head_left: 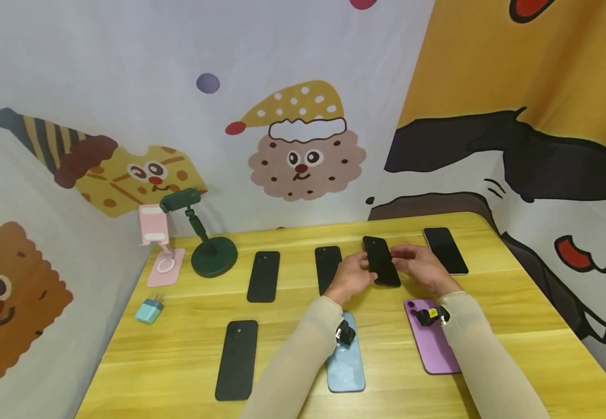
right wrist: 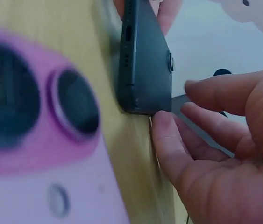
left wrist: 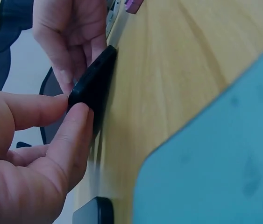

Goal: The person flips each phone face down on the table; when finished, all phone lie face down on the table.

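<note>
A black smartphone (head_left: 381, 265) is tilted up off the wooden table near its back, its camera side showing in the head view. My left hand (head_left: 352, 274) pinches its left edge, thumb and forefinger meeting across the rim in the left wrist view. On the opposite side is my right hand (head_left: 424, 269). In the right wrist view its thumb (right wrist: 165, 133) is right at the phone's edge, while the other fingers spread loosely apart from it. Just left of the held phone, another black phone (head_left: 327, 265) lies partly behind my left hand.
A light blue phone (head_left: 346, 369) and a purple phone (head_left: 431, 343) lie under my forearms. More dark phones (head_left: 236, 361) lie to the left, and one (head_left: 446, 250) at back right. A green stand (head_left: 214, 257), pink stand (head_left: 154, 227) and blue charger (head_left: 148, 311) stand at left.
</note>
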Available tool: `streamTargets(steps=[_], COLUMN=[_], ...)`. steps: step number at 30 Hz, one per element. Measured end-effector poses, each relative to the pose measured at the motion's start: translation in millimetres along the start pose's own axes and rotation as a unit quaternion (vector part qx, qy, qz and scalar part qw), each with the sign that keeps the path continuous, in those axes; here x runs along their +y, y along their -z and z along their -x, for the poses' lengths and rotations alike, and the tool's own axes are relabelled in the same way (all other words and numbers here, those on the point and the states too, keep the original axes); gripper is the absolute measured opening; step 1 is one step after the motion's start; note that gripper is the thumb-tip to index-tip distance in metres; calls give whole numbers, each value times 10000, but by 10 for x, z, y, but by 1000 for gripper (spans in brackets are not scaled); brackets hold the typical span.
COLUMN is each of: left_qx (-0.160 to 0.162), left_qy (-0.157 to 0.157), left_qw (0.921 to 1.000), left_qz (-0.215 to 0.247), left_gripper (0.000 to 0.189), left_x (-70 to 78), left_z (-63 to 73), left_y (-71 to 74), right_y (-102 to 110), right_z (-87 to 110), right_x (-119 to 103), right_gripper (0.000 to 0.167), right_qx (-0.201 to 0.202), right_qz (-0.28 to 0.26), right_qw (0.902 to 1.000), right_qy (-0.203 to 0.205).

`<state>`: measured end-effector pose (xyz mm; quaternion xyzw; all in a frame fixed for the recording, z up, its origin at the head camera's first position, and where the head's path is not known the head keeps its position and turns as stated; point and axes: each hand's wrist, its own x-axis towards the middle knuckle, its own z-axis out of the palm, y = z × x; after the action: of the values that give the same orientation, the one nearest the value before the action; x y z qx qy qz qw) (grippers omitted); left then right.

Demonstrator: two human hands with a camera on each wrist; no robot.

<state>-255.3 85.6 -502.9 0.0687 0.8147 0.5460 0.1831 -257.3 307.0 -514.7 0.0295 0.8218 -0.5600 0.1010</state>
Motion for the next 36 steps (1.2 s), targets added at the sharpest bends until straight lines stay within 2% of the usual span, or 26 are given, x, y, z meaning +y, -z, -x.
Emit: streamTargets(steps=[2,4,10,17,22,26,30,33,36], left_qx=[103,170,267,210,237,250,220,96,-28], left_qy=[-22,-20,55,33,9,23,34,22,-85], left_qw=[9999,9997,9981,9943,9907,9906,9910,9903,9900], left_qz=[-108,-190,-545,-1049,-1339,-1344,-1321,-1387,-1408], left_gripper=[68,68,67,68,69,69,71,72,69], left_x=[-11,-11,10,27,56,70,71,93,157], left_z=[-14,-17,-23,-59,-90,-89,-63,-27,5], left_y=[-26,-44,-75,-88,-119,-125,-94,-61,-41], right_y=[5,11,15,15,31,28,28,77,185], right_z=[7,2,11,-6,1,2,14,45,84], right_x=[-5,-5,19,68,55,39,24,11,-19], right_gripper=[49,47,47,49,49,48,49,50,50], right_qx=[108,189,251,351,384,446,318,213,276], right_qz=[593,883,1281,1626,1684,1630,1515,1275,924], right_qw=[9982,9959,9914,9859,9848,9855,9878,9913,9946], right_qy=[55,99,118,154,204,138,137,236,380])
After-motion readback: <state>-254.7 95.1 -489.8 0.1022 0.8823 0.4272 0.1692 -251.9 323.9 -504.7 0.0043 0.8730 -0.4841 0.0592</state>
